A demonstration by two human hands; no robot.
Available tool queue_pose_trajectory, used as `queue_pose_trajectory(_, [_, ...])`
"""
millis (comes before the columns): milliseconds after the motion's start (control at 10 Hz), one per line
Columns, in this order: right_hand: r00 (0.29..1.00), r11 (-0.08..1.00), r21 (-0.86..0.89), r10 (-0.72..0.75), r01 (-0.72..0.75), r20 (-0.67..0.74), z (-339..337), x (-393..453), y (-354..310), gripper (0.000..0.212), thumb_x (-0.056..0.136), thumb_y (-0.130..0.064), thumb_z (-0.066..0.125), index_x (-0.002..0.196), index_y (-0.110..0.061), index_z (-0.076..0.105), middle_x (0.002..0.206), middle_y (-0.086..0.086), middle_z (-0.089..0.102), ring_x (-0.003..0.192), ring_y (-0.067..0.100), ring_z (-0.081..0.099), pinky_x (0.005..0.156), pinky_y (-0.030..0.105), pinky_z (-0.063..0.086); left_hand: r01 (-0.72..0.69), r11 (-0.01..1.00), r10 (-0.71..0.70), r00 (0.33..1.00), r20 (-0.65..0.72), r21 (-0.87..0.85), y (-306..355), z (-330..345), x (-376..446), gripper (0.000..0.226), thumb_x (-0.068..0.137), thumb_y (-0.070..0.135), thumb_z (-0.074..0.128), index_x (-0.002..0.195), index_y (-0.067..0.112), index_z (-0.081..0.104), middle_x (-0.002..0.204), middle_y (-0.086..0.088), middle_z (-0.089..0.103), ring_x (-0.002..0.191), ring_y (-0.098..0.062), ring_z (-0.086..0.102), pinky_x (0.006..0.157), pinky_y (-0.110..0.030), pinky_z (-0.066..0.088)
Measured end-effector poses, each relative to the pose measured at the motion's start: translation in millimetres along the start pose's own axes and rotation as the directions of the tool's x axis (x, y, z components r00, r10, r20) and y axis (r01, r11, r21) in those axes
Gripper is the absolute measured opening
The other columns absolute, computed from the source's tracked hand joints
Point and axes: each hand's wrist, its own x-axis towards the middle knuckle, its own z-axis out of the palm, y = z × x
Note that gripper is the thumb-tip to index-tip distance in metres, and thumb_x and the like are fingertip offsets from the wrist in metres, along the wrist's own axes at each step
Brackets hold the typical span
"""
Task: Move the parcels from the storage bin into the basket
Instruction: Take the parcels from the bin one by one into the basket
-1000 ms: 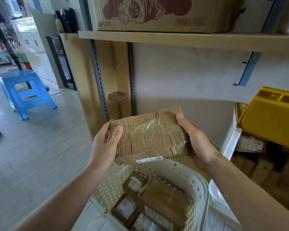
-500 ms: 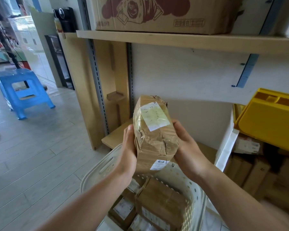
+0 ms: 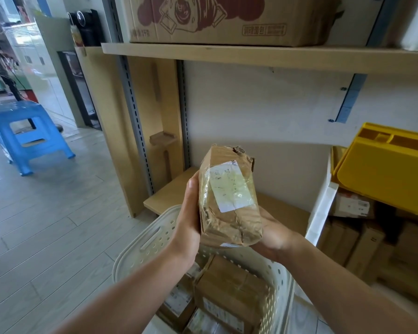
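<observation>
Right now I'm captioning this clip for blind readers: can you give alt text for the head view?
Both hands, left hand and right hand, hold a crumpled brown parcel with a white label above a white perforated basket already holding parcels. Shelving stands behind; a blue stool stands at left.

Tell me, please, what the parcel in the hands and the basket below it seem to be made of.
The parcel: brown corrugated cardboard, it seems, crumpled and ribbed at the lower end, wrapped in glossy clear tape that catches the light over a white paper label. The basket: probably moulded plastic, cream and matt, with rows of round punched holes and a slot handle.
</observation>
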Motion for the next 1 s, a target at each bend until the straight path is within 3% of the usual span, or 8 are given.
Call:
queue_pose_trajectory(100, [0.997,0.997,-0.026,0.071,-0.072,-0.041,-20.0,12.4,12.6,0.058,0.087,0.002,0.06,0.053,-0.043,0.075,0.057,-0.021,0.07,0.055,-0.007,0.067,0.053,0.013,0.054,-0.079,0.997,0.08,0.995,0.063,-0.013,5.0,1.4,-4.8,0.078,0.086,0.076,0.039,0.143,0.024,0.05,0.133,-0.003,0.067,0.125,-0.02,0.063,0.087,-0.025,0.058])
queue_pose_trajectory(200, [0.982,0.994,-0.097,0.025,-0.044,-0.189,-23.9,17.2,19.3,0.02,0.108,-0.025,0.044,0.101,-0.028,0.063,0.072,-0.02,0.075,0.069,-0.005,0.072,0.064,0.018,0.058,-0.206,0.977,0.2,0.973,0.113,0.048,4.4,0.1,-5.6,0.096,0.076,0.083,0.057,0.15,0.024,0.037,0.141,-0.004,0.06,0.132,-0.023,0.057,0.1,-0.038,0.054])
queue_pose_trajectory(300, [0.982,0.958,-0.286,-0.061,0.007,-0.181,-18.5,20.3,16.9,0.051,0.095,-0.057,0.056,0.128,-0.018,0.056,0.107,-0.003,0.077,0.102,0.026,0.074,0.091,0.056,0.057,-0.252,0.963,0.231,0.955,0.184,0.1,5.2,-3.1,-2.9,0.112,0.061,0.083,0.072,0.152,0.031,0.031,0.14,0.002,0.059,0.131,-0.02,0.058,0.098,-0.036,0.055])
queue_pose_trajectory(400, [0.972,0.971,-0.237,-0.063,0.008,-0.226,-16.3,23.5,18.9,0.043,0.102,-0.048,0.054,0.137,-0.022,0.056,0.128,0.007,0.07,0.113,0.027,0.07,0.097,0.057,0.056,-0.271,0.962,0.264,0.956,0.128,0.044,13.7,-4.4,-0.5,0.114,0.061,0.074,0.08,0.152,0.025,0.033,0.134,-0.007,0.061,0.123,-0.025,0.062,0.092,-0.036,0.056])
queue_pose_trajectory(500, [0.945,0.984,-0.178,-0.048,-0.012,-0.324,-11.7,25.2,17.0,0.085,0.066,-0.079,0.069,0.137,-0.035,0.053,0.128,0.002,0.067,0.111,0.021,0.071,0.07,0.031,0.059,-0.257,0.956,0.258,0.966,-0.011,-0.144,24.0,-8.5,0.8,0.1,0.065,0.071,0.077,0.139,0.01,0.051,0.121,-0.015,0.066,0.113,-0.031,0.065,0.09,-0.042,0.058])
queue_pose_trajectory(600, [0.948,0.992,-0.127,-0.053,0.014,-0.313,-8.7,22.1,10.6,0.074,0.067,-0.062,0.076,0.135,-0.045,0.049,0.125,-0.001,0.065,0.109,0.02,0.07,0.064,0.028,0.055,-0.26,0.915,0.233,0.965,-0.121,-0.31,31.1,-18.5,2.8,0.06,0.09,0.06,0.047,0.121,0.012,0.065,0.111,-0.009,0.071,0.107,-0.026,0.067,0.087,-0.043,0.057])
queue_pose_trajectory(700, [0.951,0.993,-0.054,-0.115,0.104,-0.285,-0.9,17.4,8.2,0.06,0.079,-0.031,0.079,0.131,-0.039,0.049,0.11,-0.008,0.073,0.095,0.014,0.075,0.066,0.029,0.059,-0.196,0.894,0.157,0.979,-0.128,-0.403,34.1,-32.1,5.8,0.068,0.098,0.059,0.031,0.138,0.01,0.056,0.127,-0.013,0.064,0.123,-0.033,0.058,0.104,-0.051,0.046])
queue_pose_trajectory(1000, [0.711,0.857,-0.357,-0.51,0.372,-0.485,-6.2,13.1,-18.1,0.063,0.086,-0.004,0.076,0.138,-0.026,0.048,0.129,-0.01,0.058,0.11,0.015,0.066,0.066,0.023,0.06,-0.034,0.925,-0.023,0.989,-0.145,-0.378,33.5,-60.8,2.9,0.047,0.106,0.046,0.032,0.145,0.026,0.049,0.132,-0.015,0.067,0.117,-0.037,0.068,0.099,-0.064,0.049])
